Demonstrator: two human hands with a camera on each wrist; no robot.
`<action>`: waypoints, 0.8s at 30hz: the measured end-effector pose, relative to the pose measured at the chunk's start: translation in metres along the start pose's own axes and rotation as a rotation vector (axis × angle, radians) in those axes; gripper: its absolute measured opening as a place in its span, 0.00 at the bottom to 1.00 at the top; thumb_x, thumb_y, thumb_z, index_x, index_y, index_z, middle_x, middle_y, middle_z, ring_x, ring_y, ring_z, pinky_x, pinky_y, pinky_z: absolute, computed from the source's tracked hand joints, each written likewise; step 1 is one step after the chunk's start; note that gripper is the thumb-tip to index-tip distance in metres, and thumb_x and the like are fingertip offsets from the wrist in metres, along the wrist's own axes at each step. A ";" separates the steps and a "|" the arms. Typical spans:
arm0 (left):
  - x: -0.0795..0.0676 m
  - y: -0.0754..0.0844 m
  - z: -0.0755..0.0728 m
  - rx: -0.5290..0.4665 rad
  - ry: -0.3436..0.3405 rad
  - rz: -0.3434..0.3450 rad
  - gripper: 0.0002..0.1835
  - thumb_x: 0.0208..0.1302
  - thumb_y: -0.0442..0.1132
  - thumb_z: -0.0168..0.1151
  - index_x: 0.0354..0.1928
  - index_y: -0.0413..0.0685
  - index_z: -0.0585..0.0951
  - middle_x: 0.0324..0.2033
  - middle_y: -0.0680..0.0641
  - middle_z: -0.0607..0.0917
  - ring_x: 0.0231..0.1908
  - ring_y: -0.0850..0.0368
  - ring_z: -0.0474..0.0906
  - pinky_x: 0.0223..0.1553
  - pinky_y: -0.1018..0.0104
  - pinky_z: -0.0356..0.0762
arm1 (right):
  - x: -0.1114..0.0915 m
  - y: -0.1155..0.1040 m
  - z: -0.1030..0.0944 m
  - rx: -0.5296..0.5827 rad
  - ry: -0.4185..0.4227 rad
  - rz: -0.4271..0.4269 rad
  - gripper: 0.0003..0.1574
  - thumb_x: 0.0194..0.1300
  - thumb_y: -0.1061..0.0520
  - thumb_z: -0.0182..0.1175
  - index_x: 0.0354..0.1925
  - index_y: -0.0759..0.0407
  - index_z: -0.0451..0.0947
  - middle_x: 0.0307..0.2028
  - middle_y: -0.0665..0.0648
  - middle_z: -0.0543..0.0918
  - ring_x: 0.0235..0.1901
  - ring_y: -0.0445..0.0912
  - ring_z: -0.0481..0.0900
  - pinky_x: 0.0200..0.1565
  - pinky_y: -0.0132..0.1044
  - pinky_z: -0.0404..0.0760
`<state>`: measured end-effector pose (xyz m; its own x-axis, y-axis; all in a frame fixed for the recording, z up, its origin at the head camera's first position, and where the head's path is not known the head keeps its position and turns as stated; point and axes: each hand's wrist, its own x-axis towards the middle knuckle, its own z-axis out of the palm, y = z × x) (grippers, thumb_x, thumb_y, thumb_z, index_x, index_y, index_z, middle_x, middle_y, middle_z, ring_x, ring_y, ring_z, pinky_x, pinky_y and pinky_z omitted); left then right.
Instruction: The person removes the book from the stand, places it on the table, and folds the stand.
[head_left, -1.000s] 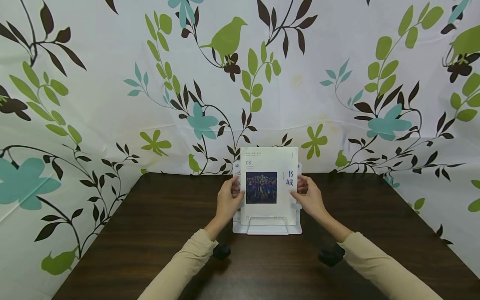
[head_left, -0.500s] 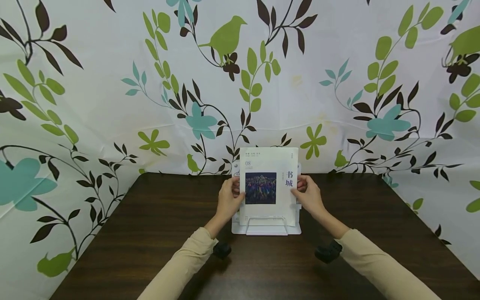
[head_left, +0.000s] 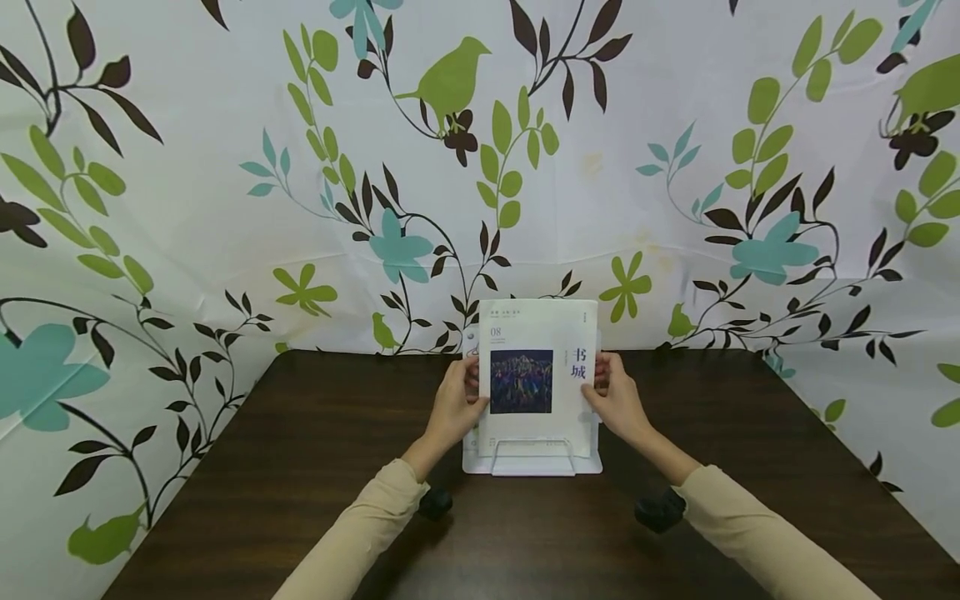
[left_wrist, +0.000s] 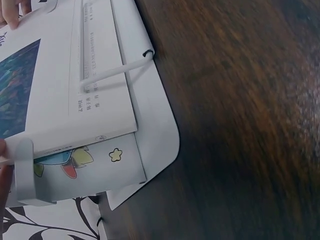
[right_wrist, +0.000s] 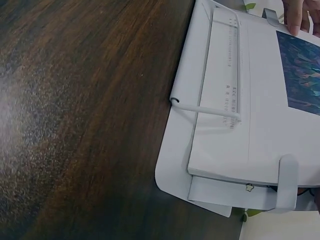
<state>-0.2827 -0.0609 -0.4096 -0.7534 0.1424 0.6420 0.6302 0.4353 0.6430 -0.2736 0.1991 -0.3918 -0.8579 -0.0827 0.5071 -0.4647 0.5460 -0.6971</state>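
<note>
A white book [head_left: 573,421] with a dark blue picture and Chinese characters leans upright on a white metal book stand [head_left: 459,462]. My left hand [head_left: 452,404] holds the book's left edge, thumb on the front cover and fingers bent behind. At the right edge, my right hand [head_left: 618,400] grips in the same way. A wire bar [left_wrist: 107,76] of the stand crosses the lower cover. White side tabs, one seen as a bent tab [right_wrist: 286,182] in the right wrist view, stand at the book's edges. The stand's panel behind carries cartoon prints [left_wrist: 72,161].
The stand rests on a dark wood-grain table [head_left: 337,417], toward its far edge. Behind hangs a white cloth [head_left: 585,208] printed with leaves, flowers and birds. Black wrist devices [head_left: 660,510] sit below both wrists.
The head view has shifted slightly. My left thumb sits a little lower on the cover; the book and stand stay in place with both hands at the edges.
</note>
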 end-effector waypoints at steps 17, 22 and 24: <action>-0.003 0.000 0.001 0.016 0.013 0.043 0.35 0.39 0.16 0.64 0.55 0.32 0.67 0.40 0.41 0.72 0.35 0.52 0.74 0.28 0.72 0.78 | -0.005 0.003 0.003 0.014 0.011 -0.107 0.30 0.53 0.76 0.55 0.55 0.73 0.58 0.43 0.67 0.69 0.35 0.53 0.73 0.30 0.32 0.79; -0.004 -0.001 0.002 0.022 0.022 0.052 0.36 0.38 0.17 0.65 0.56 0.33 0.67 0.40 0.41 0.72 0.35 0.52 0.74 0.28 0.72 0.78 | -0.005 0.001 0.005 0.024 0.042 -0.098 0.31 0.51 0.77 0.55 0.54 0.73 0.58 0.42 0.67 0.71 0.34 0.53 0.73 0.30 0.33 0.79; -0.004 -0.001 0.002 0.018 0.025 0.049 0.36 0.38 0.17 0.65 0.56 0.33 0.67 0.40 0.41 0.72 0.35 0.53 0.75 0.28 0.72 0.78 | -0.004 0.001 0.004 0.041 0.038 -0.086 0.31 0.51 0.77 0.55 0.54 0.72 0.58 0.40 0.67 0.73 0.34 0.53 0.74 0.30 0.34 0.79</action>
<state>-0.2807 -0.0602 -0.4140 -0.7164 0.1415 0.6832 0.6627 0.4440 0.6030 -0.2714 0.1965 -0.3972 -0.8056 -0.0958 0.5846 -0.5459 0.5032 -0.6699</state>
